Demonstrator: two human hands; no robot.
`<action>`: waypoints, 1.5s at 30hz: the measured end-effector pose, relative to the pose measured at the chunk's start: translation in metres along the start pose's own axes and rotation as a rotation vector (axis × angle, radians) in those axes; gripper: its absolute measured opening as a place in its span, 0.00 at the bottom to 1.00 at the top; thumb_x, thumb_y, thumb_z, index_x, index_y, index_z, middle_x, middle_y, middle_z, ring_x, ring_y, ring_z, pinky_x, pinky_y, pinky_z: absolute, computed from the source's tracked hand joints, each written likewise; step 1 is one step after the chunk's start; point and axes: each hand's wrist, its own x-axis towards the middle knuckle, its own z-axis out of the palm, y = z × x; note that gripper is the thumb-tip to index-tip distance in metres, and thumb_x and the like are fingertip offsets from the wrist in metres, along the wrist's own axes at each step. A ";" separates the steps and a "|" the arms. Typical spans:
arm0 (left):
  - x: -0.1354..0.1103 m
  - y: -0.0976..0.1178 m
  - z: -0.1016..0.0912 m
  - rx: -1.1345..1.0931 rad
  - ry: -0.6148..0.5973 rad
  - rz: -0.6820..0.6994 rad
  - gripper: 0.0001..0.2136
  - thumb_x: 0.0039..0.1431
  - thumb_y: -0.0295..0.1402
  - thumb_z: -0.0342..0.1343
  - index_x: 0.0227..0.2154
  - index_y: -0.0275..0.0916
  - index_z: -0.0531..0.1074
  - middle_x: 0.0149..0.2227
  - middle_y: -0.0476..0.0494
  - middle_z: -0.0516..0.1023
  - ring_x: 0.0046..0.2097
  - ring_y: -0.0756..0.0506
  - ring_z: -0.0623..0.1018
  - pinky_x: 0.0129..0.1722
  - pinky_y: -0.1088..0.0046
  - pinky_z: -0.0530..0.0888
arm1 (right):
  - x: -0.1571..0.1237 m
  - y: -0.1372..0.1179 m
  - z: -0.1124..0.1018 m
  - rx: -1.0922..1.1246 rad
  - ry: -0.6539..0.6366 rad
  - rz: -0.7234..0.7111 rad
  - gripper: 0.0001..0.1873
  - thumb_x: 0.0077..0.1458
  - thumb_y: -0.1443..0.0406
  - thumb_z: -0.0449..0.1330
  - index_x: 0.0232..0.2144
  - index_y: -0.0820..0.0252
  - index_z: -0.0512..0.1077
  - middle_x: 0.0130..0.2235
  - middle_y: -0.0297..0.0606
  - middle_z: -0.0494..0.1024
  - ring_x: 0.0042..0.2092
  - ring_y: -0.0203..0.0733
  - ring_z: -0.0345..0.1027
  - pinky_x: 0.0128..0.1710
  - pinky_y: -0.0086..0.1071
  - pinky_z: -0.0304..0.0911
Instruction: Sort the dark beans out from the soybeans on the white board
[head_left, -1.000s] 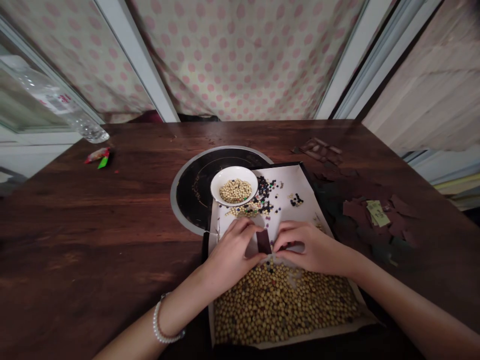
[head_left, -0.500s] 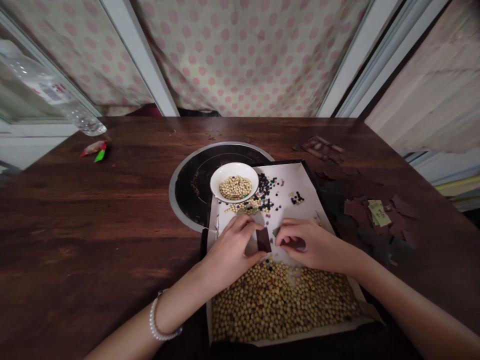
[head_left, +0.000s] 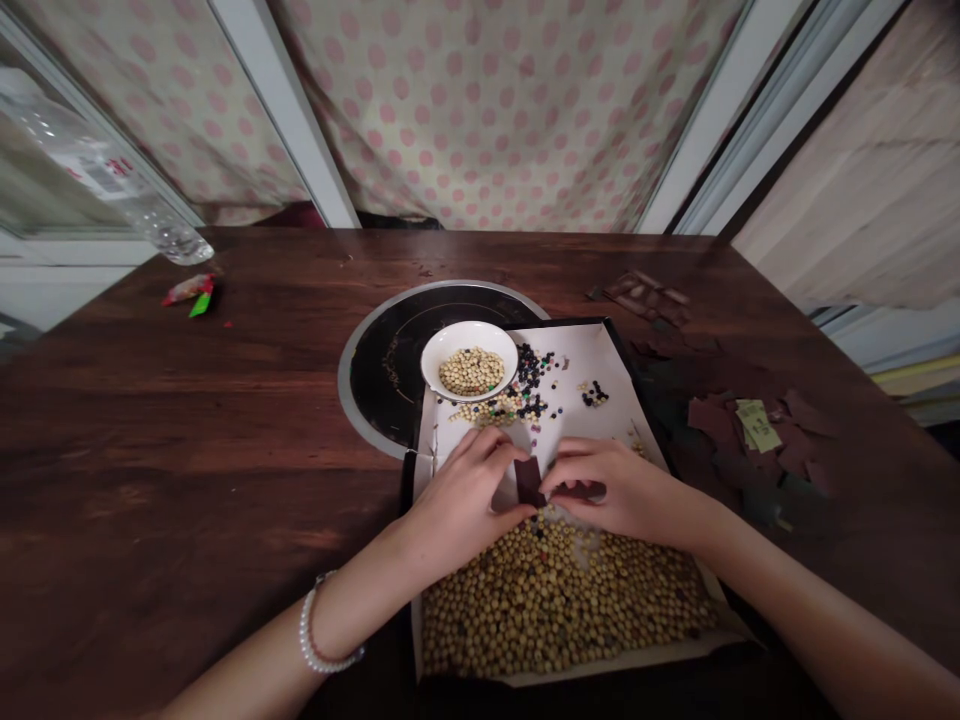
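My left hand (head_left: 465,495) and my right hand (head_left: 619,490) meet over a white paper sheet (head_left: 581,360) in a black-edged tray (head_left: 574,323). Left fingers pinch a dark brown strip (head_left: 529,482), probably paper or card, whose far side my right fingertips touch. A darker scrap (head_left: 577,490) lies under my right fingers. Below my hands spreads a dense layer of soybeans (head_left: 562,600). Ahead, a white bowl (head_left: 469,360) holds more soybeans, and mixed black beans (head_left: 532,380) lie scattered beside it.
The tray overlaps a round black hob (head_left: 382,380) on a dark wooden table (head_left: 187,450). Dark brown scraps and a pale note (head_left: 759,425) lie to the right. A plastic bottle (head_left: 127,190) and a wrapper (head_left: 189,295) are far left. A pearl bracelet (head_left: 319,630) circles my left wrist.
My right hand has moved back left against the strip after parting slightly from it. The whole scene sits slightly higher in the view.
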 end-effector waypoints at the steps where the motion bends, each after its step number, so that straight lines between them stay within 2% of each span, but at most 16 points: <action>1: 0.000 0.000 0.000 0.003 -0.004 -0.002 0.17 0.47 0.29 0.65 0.41 0.38 0.70 0.43 0.41 0.69 0.50 0.37 0.68 0.49 0.54 0.71 | 0.000 0.000 0.000 -0.006 -0.007 -0.003 0.09 0.53 0.73 0.58 0.33 0.57 0.75 0.34 0.35 0.73 0.32 0.34 0.65 0.33 0.29 0.57; 5: 0.000 0.000 0.000 0.008 -0.002 0.004 0.17 0.47 0.30 0.65 0.41 0.37 0.70 0.44 0.40 0.69 0.50 0.36 0.68 0.50 0.53 0.70 | 0.000 0.000 0.002 -0.005 -0.015 -0.010 0.07 0.53 0.72 0.57 0.31 0.58 0.74 0.33 0.35 0.72 0.32 0.35 0.64 0.32 0.29 0.56; 11: -0.001 -0.001 0.001 0.001 0.005 0.013 0.17 0.47 0.30 0.65 0.41 0.37 0.70 0.44 0.40 0.69 0.50 0.36 0.68 0.50 0.54 0.70 | -0.001 -0.004 -0.001 -0.016 -0.025 0.002 0.06 0.50 0.74 0.56 0.28 0.59 0.69 0.27 0.30 0.64 0.29 0.33 0.59 0.28 0.27 0.53; 16: -0.002 -0.001 0.001 0.002 -0.002 0.011 0.17 0.48 0.30 0.65 0.42 0.36 0.69 0.45 0.40 0.69 0.51 0.37 0.68 0.51 0.54 0.70 | -0.002 -0.004 -0.005 -0.068 0.037 0.072 0.05 0.49 0.73 0.55 0.29 0.59 0.65 0.22 0.25 0.57 0.23 0.30 0.51 0.24 0.26 0.48; 25: -0.001 -0.002 0.002 0.011 0.001 0.021 0.17 0.48 0.30 0.65 0.42 0.36 0.69 0.45 0.40 0.69 0.50 0.37 0.68 0.51 0.54 0.70 | -0.001 -0.003 -0.003 -0.104 0.023 0.115 0.04 0.50 0.71 0.57 0.30 0.58 0.65 0.21 0.25 0.59 0.22 0.30 0.51 0.24 0.26 0.47; 35: -0.002 0.000 0.001 0.025 0.002 0.015 0.16 0.48 0.31 0.65 0.40 0.37 0.69 0.45 0.41 0.69 0.51 0.37 0.68 0.50 0.55 0.70 | 0.000 -0.001 -0.001 -0.104 0.026 0.084 0.03 0.51 0.71 0.57 0.29 0.59 0.69 0.20 0.25 0.58 0.22 0.30 0.51 0.24 0.25 0.47; 40: 0.000 0.004 -0.001 0.048 -0.049 0.035 0.15 0.47 0.31 0.65 0.37 0.37 0.70 0.42 0.41 0.69 0.50 0.36 0.68 0.49 0.56 0.70 | 0.010 0.001 0.004 -0.043 0.058 0.054 0.03 0.51 0.70 0.59 0.30 0.60 0.72 0.19 0.23 0.56 0.21 0.29 0.49 0.22 0.25 0.46; 45: -0.001 0.003 -0.001 0.037 -0.035 0.041 0.13 0.47 0.31 0.64 0.36 0.37 0.70 0.41 0.42 0.69 0.48 0.37 0.69 0.48 0.56 0.71 | 0.014 0.000 0.011 -0.067 0.021 0.034 0.05 0.50 0.72 0.59 0.31 0.60 0.73 0.19 0.24 0.58 0.22 0.29 0.51 0.23 0.26 0.46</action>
